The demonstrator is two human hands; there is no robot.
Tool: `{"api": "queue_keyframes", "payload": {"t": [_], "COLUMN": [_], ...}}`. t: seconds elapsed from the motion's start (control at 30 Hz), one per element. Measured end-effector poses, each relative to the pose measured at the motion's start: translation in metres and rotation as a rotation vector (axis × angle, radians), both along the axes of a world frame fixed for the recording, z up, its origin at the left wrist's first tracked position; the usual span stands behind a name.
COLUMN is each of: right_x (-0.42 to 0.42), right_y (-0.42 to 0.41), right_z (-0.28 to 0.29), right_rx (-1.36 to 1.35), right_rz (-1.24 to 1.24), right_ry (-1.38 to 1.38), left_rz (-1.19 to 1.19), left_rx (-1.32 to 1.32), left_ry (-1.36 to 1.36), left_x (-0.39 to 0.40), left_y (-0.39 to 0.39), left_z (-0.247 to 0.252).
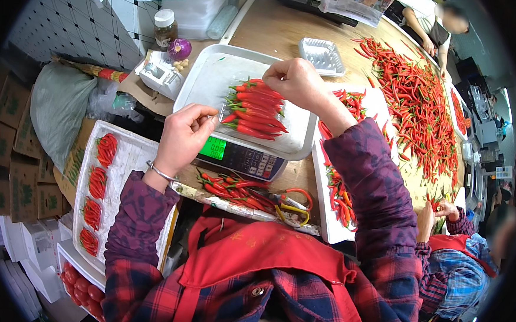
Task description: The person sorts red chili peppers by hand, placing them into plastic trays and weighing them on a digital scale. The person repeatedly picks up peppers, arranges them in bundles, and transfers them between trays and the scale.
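Red chili peppers with green stems [259, 110] lie side by side in a clear plastic tray on the metal pan [301, 148] of a digital scale [240, 160], whose green display is lit. At the pan's left edge, beside the stems, is my left hand [186, 132], fingers curled and thumb against the fingertips. Above the upper right end of the peppers hangs my right hand [296, 83], thumb and forefinger pinched. Whether either hand pinches something thin, such as a pepper stem, cannot be made out.
Loose chilies [234, 190] and scissors [295, 205] lie at the near table edge. A white foam box [320, 187] of chilies stands right, a large chili pile [416, 104] beyond. Packed chilies line a foam tray [125, 153] at left. An empty clear tray [321, 56] lies behind. Co-workers are at right.
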State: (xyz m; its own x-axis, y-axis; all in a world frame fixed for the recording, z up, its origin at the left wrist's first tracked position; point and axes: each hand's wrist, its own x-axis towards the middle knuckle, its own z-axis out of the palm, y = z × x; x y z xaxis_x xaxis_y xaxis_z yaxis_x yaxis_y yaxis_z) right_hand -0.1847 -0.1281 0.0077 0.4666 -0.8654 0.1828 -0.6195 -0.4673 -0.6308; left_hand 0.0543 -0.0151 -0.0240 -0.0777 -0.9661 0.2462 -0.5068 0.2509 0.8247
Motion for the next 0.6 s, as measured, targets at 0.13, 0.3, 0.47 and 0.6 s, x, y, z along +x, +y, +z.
{"api": "queue_keyframes", "payload": {"t": [0.13,0.3,0.47,0.6], "right_x": [0.017,0.036,0.032,-0.023], "right_y": [-0.009,-0.019,-0.018,-0.002], "right_z": [0.004,-0.016,0.005,0.050], "right_rx": [0.039,-0.025,0.169,0.325], "right_rz": [-0.090,-0.145,-0.191,-0.268], "right_ry": [0.169,0.197,0.001,-0.338], "left_rz": [0.011,0.005,0.024,0.023], "left_rx": [-0.020,-0.004,0.051,0.011], "left_ry": [0.027,0.015,0.034,0.012], "left_x": [0.002,0.004,0.010,0.010], "left_y": [-0.003,-0.002,-0.003,-0.004], "left_z": [-0.004,-0.006,-0.007,-0.008]}}
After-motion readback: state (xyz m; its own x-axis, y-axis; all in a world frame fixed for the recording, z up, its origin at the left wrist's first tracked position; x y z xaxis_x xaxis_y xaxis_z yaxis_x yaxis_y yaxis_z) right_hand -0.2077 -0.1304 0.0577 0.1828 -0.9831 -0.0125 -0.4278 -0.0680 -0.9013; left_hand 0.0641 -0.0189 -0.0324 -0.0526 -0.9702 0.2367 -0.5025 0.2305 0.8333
